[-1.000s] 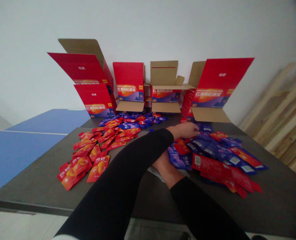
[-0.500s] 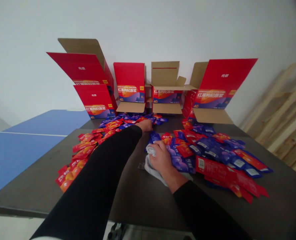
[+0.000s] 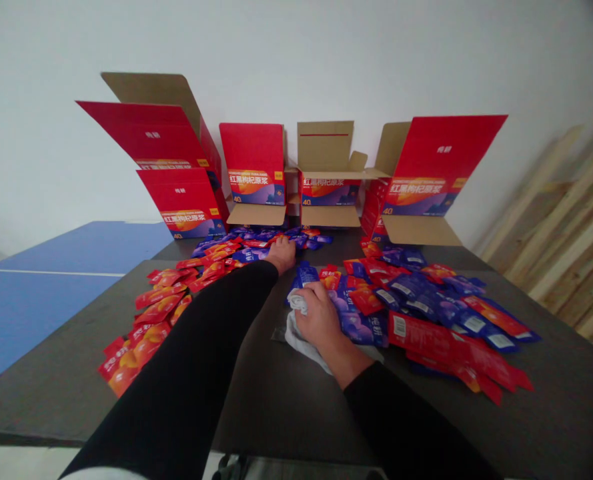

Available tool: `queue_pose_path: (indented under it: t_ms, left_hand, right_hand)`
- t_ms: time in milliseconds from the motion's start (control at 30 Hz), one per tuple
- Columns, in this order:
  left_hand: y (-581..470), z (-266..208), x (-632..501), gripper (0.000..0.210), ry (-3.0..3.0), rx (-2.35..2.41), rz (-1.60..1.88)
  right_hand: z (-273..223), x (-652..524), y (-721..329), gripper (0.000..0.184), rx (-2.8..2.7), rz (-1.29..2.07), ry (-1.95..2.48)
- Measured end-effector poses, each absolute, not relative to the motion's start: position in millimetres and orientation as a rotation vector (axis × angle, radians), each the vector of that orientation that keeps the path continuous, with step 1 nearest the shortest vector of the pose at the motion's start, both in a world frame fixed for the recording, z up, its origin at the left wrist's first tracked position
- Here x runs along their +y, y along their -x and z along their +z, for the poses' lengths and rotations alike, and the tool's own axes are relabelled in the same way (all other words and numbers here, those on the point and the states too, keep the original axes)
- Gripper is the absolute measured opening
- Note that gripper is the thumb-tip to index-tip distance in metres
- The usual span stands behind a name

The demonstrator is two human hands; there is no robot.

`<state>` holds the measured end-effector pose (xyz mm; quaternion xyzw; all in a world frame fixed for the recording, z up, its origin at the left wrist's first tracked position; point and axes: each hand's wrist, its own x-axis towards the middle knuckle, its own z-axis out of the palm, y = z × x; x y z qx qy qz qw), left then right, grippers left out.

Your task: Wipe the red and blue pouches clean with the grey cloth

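My left hand (image 3: 282,255) reaches to the back of the dark table, at the right edge of a pile of red and purple pouches (image 3: 216,252). Its fingers are bent down among them, and whatever is under the fingertips is hidden. Closer to me, my right hand (image 3: 319,319) is closed on a bunched white cloth (image 3: 303,343), part of which spreads on the table below it. Purple pouches (image 3: 359,323) lie directly beside that hand. A row of red pouches (image 3: 143,343) runs down the table's left side.
Open red cartons (image 3: 256,180) stand along the back, their flaps spread; one at the left (image 3: 186,203) has another behind it. Many more pouches (image 3: 441,333) are heaped on the right. A blue table (image 3: 76,253) adjoins at left, and wooden slats (image 3: 566,233) lean at right.
The view has turned slightly, so everything sits further left. My left hand has shifted a little and shows more of its back. My right hand stays on the cloth.
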<state>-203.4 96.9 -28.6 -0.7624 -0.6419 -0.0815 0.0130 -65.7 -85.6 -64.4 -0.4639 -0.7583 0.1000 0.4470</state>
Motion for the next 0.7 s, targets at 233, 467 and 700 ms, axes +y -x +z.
queue_pose_path:
  t_ms: [233,467,700]
  left_hand:
    - [198,-27,110,0.062,2.237,-1.997,-0.226]
    - [189,-24,123,0.041,2.329,-2.145,-0.155]
    - [192,-24,116,0.035,2.381,-2.196,-0.425]
  right_hand:
    - [-66,-86,66,0.037,-1.878,0.280,1.146]
    - [-65,-87,67,0.039,-1.868,0.298,1.143]
    - [-65,-86,66,0.039,-1.876,0.281,1.139]
